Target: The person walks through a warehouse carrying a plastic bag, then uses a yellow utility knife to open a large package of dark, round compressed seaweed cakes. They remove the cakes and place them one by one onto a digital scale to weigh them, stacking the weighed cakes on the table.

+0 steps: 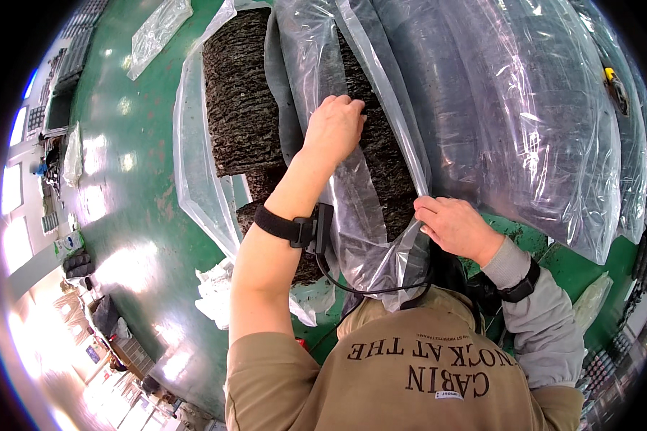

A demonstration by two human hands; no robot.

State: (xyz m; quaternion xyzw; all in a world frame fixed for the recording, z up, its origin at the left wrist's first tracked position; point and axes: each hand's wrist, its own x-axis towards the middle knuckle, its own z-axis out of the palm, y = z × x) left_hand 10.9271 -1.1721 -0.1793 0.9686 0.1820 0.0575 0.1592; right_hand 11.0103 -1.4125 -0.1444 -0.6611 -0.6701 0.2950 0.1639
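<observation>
— Tan shirt (395, 388), dark lettering across it, nearest the camera. What follows from the left?

— Green floor (144, 172), then an outer bag (192, 136) of clear film, spread open around a dark block (241, 93) with a rough, bark-like surface. Its material cannot be told.

— And the left hand (336, 128)?

— Half curled, knuckles uppermost, over the middle bag (352, 201), which lies directly in front of the person. Its fingertips reach the edge of a dark strip (381, 144), similarly rough, inside that bag. Whether they grip film or merely rest there, one cannot tell.

— The right hand (453, 224)?

— Closed in a pinch, thumb against fingers, on the middle bag's right edge, where the film gathers into folds.

— How would such a bag handle?

— Judging by its gloss and wrinkles, the film should be light, limp and slippery, and could tear if dragged. The dark filling is probably heavier and may shed crumbs. For the film, gathered edges offer the surest hold; for the load, support from beneath seems wiser.

— Farther right?

— Bulging bags (525, 122) of glossy film, side by side; near the right rim, a yellow-and-black object (615, 82), its kind unclear.
</observation>
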